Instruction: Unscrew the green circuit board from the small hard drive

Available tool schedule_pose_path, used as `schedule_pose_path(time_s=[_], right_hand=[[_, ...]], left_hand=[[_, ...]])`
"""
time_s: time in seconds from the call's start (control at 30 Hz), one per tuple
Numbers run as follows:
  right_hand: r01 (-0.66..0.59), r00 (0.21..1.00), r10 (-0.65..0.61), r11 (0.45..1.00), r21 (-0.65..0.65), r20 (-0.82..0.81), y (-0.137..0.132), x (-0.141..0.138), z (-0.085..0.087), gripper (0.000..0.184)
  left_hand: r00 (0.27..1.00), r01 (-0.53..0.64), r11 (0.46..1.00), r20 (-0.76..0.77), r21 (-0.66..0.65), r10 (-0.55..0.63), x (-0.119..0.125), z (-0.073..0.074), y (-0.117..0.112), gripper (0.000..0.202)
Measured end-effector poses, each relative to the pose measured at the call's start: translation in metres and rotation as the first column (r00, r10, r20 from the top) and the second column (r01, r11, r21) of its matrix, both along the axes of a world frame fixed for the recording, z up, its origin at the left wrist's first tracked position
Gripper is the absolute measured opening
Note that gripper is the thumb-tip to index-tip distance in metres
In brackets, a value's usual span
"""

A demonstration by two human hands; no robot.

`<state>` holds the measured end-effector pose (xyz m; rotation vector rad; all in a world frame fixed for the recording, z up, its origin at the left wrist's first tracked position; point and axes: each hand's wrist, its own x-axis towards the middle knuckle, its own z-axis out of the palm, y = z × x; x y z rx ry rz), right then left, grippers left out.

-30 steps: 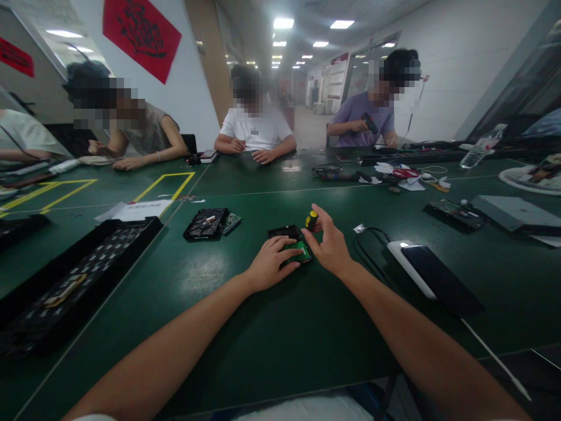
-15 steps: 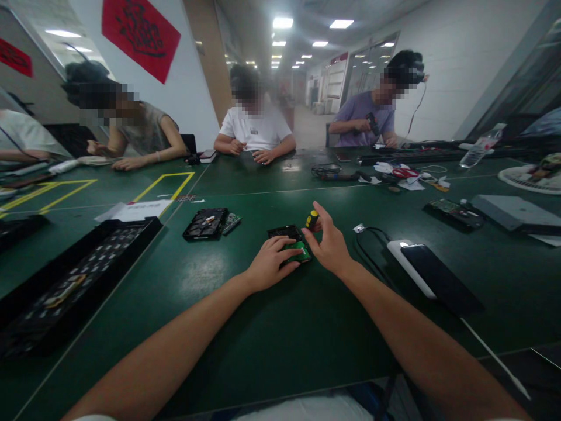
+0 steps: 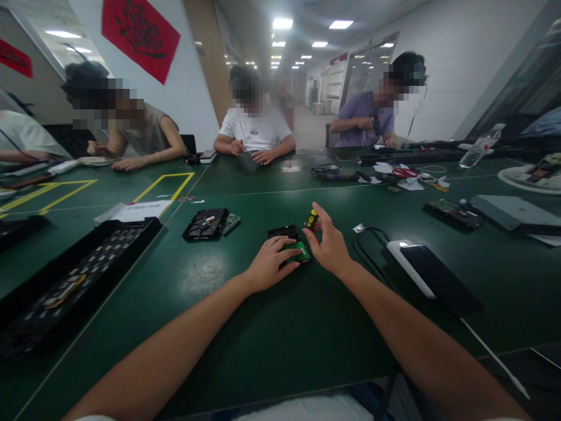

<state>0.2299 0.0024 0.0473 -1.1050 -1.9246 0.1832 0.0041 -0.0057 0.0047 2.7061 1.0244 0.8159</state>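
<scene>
A small black device with a green circuit board (image 3: 300,252) lies on the table in front of me. My left hand (image 3: 274,260) rests over its near left part, fingers spread across the board and thumb along the near edge, holding it in place. Just right of and above the device is my right hand (image 3: 328,238). Its thumb and fingers are closed around a short yellow-and-black screwdriver (image 3: 312,218), which stands roughly upright with a slight tilt. The screwdriver's tip cannot be made out, so whether it touches the device is unclear.
Left of the device sit a black housing (image 3: 205,224), a small circuit board (image 3: 231,223) and a long black tray (image 3: 144,231). A phone (image 3: 438,275) lies on a white power bank (image 3: 405,266) at right, with cables. Several people sit across the green table (image 3: 245,362).
The screwdriver in my right hand has tilted and more of its handle shows. My left hand and the device have stayed where they were.
</scene>
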Motion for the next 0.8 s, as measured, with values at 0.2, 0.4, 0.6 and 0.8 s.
schedule_pose_path(time_s=[0.2, 0.4, 0.6, 0.8], right_hand=[[0.016, 1.000, -0.016, 1.000, 0.001, -0.010, -0.004, -0.002, 0.003, 0.068], [0.205, 0.978, -0.206, 0.978, 0.039, 0.013, -0.006, 0.001, 0.016, 0.049], [0.492, 0.777, -0.398, 0.867, -0.077, 0.488, -0.015, 0.033, 0.069, 0.029], [0.790, 0.571, -0.370, 0.492, -0.367, 0.733, -0.042, 0.092, 0.091, 0.029]], left_hand=[[1.000, -0.006, 1.000, -0.022, 0.008, 0.006, 0.000, 0.000, 0.000, 0.039], [1.000, -0.002, 1.000, -0.029, 0.008, 0.002, 0.000, 0.003, -0.003, 0.039], [1.000, 0.004, 1.000, -0.014, 0.002, -0.004, 0.001, 0.005, -0.003, 0.039], [1.000, 0.012, 1.000, -0.012, -0.009, -0.012, 0.000, 0.003, -0.002, 0.039]])
